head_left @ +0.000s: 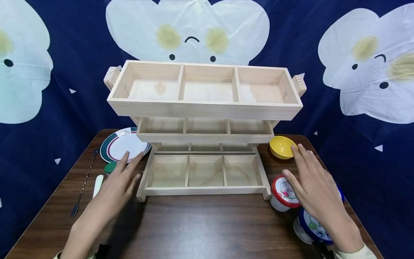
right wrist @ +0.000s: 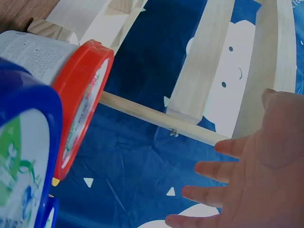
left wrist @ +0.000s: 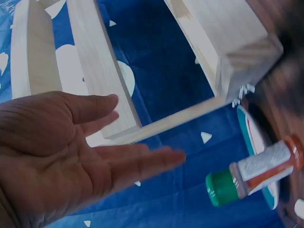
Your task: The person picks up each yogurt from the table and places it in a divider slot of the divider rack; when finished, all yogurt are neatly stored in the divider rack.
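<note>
The wooden tiered organizer (head_left: 205,109) stands in the middle of the dark brown tabletop (head_left: 194,226), toward its far side, between the person's two hands. Its top tray, the tray below it and its base each show three compartments side by side.

The left hand (head_left: 118,183) is open, its fingers extended and slightly parted, beside the organizer's left side. In the head view its fingertips overlap the lower edge of a white plate (head_left: 130,141) with a green and red rim. The left wrist view shows the hand apart from a green-capped jar (left wrist: 266,164) with a pale label and orange-red contents. Farther left lie a white handle (head_left: 98,185), partly covered by the forearm, and a long dark stirrer (head_left: 87,176) with a twisted stem.

The right hand (head_left: 312,187) is open too, fingers straight and thumb out to the side. In the head view its fingertips overlap the edge of a yellow bowl (head_left: 281,147); whether they touch it I cannot tell. Near the organizer's right front corner sits a red-lidded tub (head_left: 284,194), and a blue-lidded tub (head_left: 315,225) is nearer the person, partly hidden by the right hand and wrist.
</note>
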The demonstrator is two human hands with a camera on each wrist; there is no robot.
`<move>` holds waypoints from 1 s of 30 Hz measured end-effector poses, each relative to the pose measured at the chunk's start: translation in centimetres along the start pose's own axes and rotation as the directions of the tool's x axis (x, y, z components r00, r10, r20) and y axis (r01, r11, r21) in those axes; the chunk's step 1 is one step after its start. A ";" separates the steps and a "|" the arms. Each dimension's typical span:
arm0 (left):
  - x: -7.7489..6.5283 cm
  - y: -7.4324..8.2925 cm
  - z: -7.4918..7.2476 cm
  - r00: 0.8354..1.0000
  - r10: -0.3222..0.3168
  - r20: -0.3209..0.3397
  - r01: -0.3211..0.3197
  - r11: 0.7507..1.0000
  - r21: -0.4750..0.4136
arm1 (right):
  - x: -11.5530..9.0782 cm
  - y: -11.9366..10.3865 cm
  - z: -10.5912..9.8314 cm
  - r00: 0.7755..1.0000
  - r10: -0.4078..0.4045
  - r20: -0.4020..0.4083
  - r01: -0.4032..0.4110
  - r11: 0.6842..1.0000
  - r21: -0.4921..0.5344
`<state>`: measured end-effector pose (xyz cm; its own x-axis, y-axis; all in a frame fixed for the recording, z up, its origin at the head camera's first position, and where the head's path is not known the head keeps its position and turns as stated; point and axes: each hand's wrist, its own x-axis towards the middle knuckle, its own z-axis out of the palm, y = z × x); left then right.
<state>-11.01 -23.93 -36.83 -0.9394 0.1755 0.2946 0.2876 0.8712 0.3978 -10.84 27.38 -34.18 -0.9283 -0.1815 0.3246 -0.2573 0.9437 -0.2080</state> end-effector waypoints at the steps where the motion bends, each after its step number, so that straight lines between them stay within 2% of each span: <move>1: 0.0 0.0 0.1 1.000 0.019 0.005 -0.019 1.000 -0.009 | -0.1 0.0 -0.1 1.000 -0.003 -0.010 0.003 1.000 0.007; 4: 0.0 0.0 0.3 0.998 0.042 0.042 -0.040 0.998 -0.042 | -0.4 0.2 -0.4 0.999 -0.011 -0.038 0.013 0.999 0.036; 9: -0.4 -0.4 0.6 0.994 0.031 0.104 -0.023 0.997 -0.080 | -0.6 0.8 -0.6 0.997 -0.013 -0.071 0.018 0.997 0.077; 20: -0.6 -1.5 1.7 0.992 0.031 0.124 -0.020 0.996 -0.088 | -1.1 2.4 -1.2 0.996 0.062 -0.063 -0.052 0.989 0.142; 30: -1.6 -2.4 2.7 0.987 0.025 0.156 -0.009 0.994 -0.105 | -2.4 4.0 -1.0 0.992 0.101 -0.072 -0.087 0.981 0.173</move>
<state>-10.71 -25.06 -40.59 -0.9494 0.2672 0.1650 0.3139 0.8167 0.4842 -9.40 31.88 -34.92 -0.9276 -0.0646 0.3679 -0.2178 0.8938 -0.3921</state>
